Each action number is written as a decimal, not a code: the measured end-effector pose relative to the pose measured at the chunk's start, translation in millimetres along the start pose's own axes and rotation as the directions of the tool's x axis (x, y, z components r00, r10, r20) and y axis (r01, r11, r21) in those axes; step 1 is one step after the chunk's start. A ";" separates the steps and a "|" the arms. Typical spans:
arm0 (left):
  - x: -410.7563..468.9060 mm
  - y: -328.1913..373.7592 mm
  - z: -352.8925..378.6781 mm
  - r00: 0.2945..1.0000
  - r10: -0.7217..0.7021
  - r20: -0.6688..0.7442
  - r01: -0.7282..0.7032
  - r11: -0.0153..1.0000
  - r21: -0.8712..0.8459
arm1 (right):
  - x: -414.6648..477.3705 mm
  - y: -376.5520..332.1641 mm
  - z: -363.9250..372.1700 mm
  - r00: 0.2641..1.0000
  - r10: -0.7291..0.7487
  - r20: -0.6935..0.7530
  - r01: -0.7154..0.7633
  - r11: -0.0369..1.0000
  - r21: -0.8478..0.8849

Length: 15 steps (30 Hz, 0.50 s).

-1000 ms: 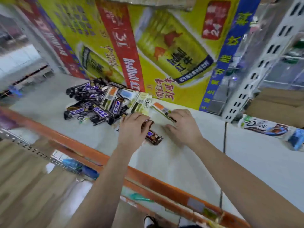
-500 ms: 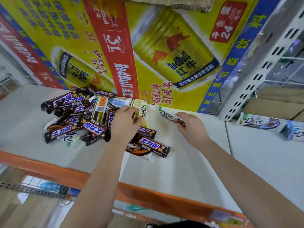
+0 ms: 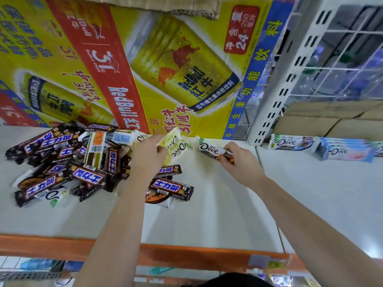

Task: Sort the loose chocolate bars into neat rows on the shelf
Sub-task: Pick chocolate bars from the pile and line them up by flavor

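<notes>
A loose pile of dark brown Snickers bars [image 3: 62,162] and pale Dove bars covers the left of the white shelf [image 3: 217,214]. My left hand [image 3: 147,154] grips a yellow-green Dove bar [image 3: 172,139] at the pile's right edge, lifted off the shelf. My right hand [image 3: 240,160] pinches the brown end of a white Dove bar [image 3: 209,149], held just above the shelf. One Snickers bar [image 3: 171,188] lies apart below my left hand.
A Red Bull banner [image 3: 145,69] forms the back wall. A white perforated upright [image 3: 284,79] divides the shelf; right of it lie a white Dove bar [image 3: 292,142] and a stack of blue Dove bars [image 3: 348,151]. An orange rail [image 3: 186,257] edges the front.
My left hand has left the Snickers bars and picked up a yellow-green Dove bar. My right hand has lifted the white Dove bar and drawn it right.
</notes>
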<state>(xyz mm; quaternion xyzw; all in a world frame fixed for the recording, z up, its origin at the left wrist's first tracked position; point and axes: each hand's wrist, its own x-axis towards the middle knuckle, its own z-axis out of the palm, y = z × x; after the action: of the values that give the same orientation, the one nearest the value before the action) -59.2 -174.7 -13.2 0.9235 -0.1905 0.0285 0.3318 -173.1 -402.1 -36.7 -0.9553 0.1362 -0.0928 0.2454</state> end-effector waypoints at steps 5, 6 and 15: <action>-11.4 28.4 20.9 0.999 0.001 0.052 0.011 0.973 -0.231 | -14.5 36.7 -18.2 1.000 0.028 -0.014 -0.027 0.998 0.052; -14.2 34.7 27.0 0.998 0.000 0.069 0.019 0.960 -0.279 | -18.1 45.1 -22.5 0.999 0.035 -0.026 -0.033 0.996 0.078; -39.4 105.7 102.6 0.965 0.115 0.236 -0.020 0.927 -0.373 | -53.2 139.6 -79.8 0.985 0.119 -0.124 -0.112 0.992 0.059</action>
<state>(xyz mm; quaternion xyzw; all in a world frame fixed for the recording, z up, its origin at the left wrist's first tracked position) -142.4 -300.3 -36.5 0.8338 -0.2651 -0.1144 0.4706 -272.9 -538.8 -42.8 -0.9313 0.2043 -0.1424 0.2658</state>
